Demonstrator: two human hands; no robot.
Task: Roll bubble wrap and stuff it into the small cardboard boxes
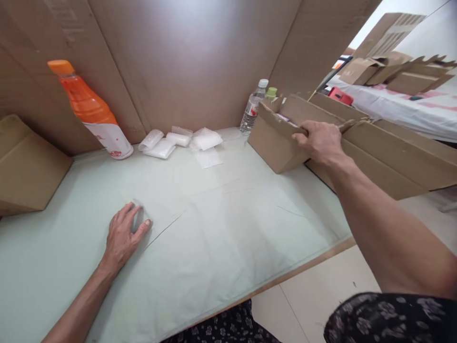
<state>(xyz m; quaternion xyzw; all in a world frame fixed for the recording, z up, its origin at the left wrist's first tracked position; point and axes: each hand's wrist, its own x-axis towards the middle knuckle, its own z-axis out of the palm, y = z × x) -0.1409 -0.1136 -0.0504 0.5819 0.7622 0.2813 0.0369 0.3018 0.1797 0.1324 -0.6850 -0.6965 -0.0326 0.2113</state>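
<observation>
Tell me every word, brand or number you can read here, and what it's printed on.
No text is readable.
On the orange bottle: red print on the white label, too blurred to read.
On the water bottle: label too small to read.
On the cardboard box that the right hand grips: no print shows.

Right hand (319, 140) grips box (274, 148) (seemingly open).

Open cardboard box (274, 147) and thin white sheet (221, 228).
Brown box stands at the table's (43, 257) right edge, flaps up; sheet lies flat mid-table.
</observation>
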